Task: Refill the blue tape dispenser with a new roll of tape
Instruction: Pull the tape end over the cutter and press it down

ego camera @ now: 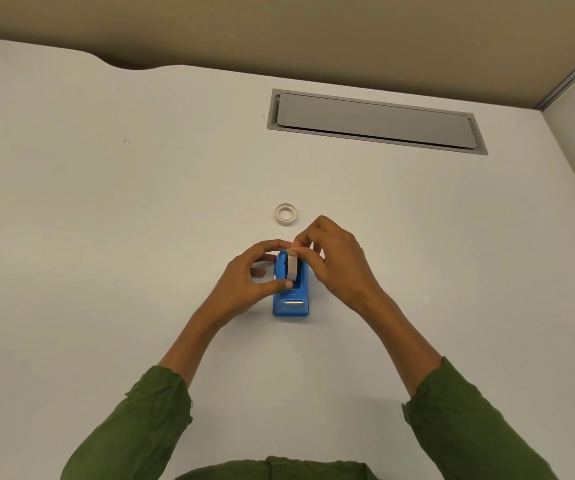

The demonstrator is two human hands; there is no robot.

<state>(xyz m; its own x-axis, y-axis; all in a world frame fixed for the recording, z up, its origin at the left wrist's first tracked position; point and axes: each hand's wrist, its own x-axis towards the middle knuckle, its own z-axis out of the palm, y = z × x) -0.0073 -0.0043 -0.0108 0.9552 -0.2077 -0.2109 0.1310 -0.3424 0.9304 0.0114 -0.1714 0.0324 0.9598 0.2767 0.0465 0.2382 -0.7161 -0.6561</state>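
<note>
Blue tape dispenser (291, 299) – glossy plastic, white roll (292, 266) pinched by both grips, L hand (248, 282), R hand (334, 258), spare ring (285, 214) beyond.

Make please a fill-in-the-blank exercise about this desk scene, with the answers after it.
1. The tape dispenser is ____ in colour.
2. The loose ring lies on the desk ____ the dispenser, farther from the person.
3. The left hand and the right hand both touch the white ____ in the dispenser.
4. The sleeves are ____.

Answers: blue; beyond; roll; green
</note>
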